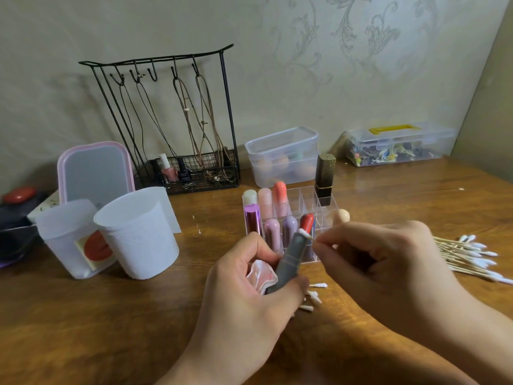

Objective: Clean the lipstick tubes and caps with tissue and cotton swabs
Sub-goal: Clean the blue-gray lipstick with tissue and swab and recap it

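My left hand grips a grey lipstick tube, tilted up to the right, together with a crumpled pink-stained tissue tucked in the palm. My right hand pinches a cotton swab whose white tip sits on the open top rim of the grey tube. Just behind stands a clear acrylic organiser holding several lipsticks: pink, coral, purple, red and a black-gold one. A beige cap lies beside it.
A pile of fresh cotton swabs lies at the right. Used swab pieces lie under my hands. Two white cups stand at the left, with a pink-rimmed mirror, a black wire jewellery rack and clear plastic boxes behind.
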A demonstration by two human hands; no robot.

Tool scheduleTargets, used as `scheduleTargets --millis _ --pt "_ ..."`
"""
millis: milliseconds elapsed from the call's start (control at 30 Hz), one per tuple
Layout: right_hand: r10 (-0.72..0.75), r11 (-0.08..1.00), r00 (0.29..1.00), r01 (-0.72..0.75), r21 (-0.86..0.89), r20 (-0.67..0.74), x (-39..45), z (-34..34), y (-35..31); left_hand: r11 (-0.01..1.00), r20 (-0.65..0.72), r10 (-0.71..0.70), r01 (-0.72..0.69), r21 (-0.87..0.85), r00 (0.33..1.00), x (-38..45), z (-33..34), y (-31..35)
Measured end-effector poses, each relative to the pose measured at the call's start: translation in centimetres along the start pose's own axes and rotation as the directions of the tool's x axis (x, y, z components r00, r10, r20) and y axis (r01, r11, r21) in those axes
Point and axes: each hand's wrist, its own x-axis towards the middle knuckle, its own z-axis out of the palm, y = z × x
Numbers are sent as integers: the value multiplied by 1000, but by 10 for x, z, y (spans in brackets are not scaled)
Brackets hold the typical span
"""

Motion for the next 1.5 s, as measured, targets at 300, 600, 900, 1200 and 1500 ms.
scheduleTargets --millis 300,600,900,1200,1500 --pt "8 1000 1000 -8 -12 25 -2 0 -3 993 -38 59 -55 105 998 -2 0 2" --pt "13 1000 999 -12 -25 40 -2 2 -7 981 -54 89 -78 177 995 -4 0 1" --pt "21 1000 998 -20 -6 54 -2 1 -6 964 -49 140 -124 234 989 -5 1 -1" --pt "31 998 997 -28 -48 70 -2 2 -5 869 16 336 -317 379 942 -2 -5 -4" --pt "60 997 996 -56 -59 60 -3 4 -8 829 39 364 -342 443 931 -2 -6 -7"
